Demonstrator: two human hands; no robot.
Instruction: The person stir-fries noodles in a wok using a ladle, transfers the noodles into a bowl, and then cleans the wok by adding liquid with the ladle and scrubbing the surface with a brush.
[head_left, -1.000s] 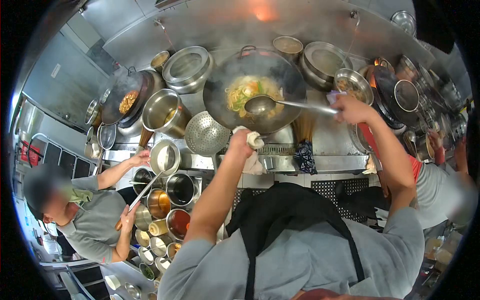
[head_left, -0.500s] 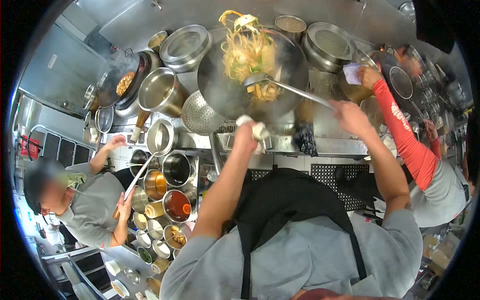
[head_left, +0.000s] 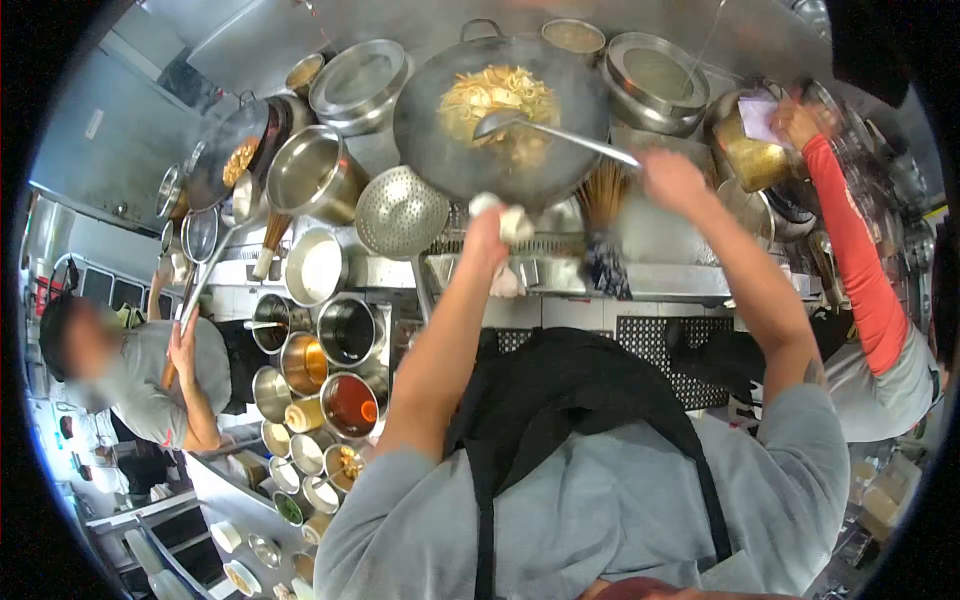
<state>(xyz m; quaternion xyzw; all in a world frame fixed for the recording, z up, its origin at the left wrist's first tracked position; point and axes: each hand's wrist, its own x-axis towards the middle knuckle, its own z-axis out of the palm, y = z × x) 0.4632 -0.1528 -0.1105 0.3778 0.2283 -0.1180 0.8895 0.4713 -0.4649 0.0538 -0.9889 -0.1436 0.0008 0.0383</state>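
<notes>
A large dark wok (head_left: 430,140) stands in front of me with noodles and vegetables (head_left: 500,92) in it. My left hand (head_left: 485,240) is closed on a whitish cloth (head_left: 515,224) at the wok's near edge; any handle beneath the cloth is hidden. My right hand (head_left: 675,182) is wrapped round the handle of a metal ladle (head_left: 575,137). The ladle's bowl lies over the wok, against the food. Just left of the wok is a perforated strainer (head_left: 402,212).
At left a co-worker (head_left: 160,370) holds a long ladle near a smaller wok. A red-sleeved co-worker (head_left: 860,260) reaches over the right burners, holding a pale cloth (head_left: 762,118). Sauce pots (head_left: 352,404) stand lower left, lidded pots (head_left: 655,75) behind.
The food tossed up half a second ago is back down in the wok. The left co-worker's ladle has moved from the sauce pots toward the smaller wok. The red-sleeved arm has moved right.
</notes>
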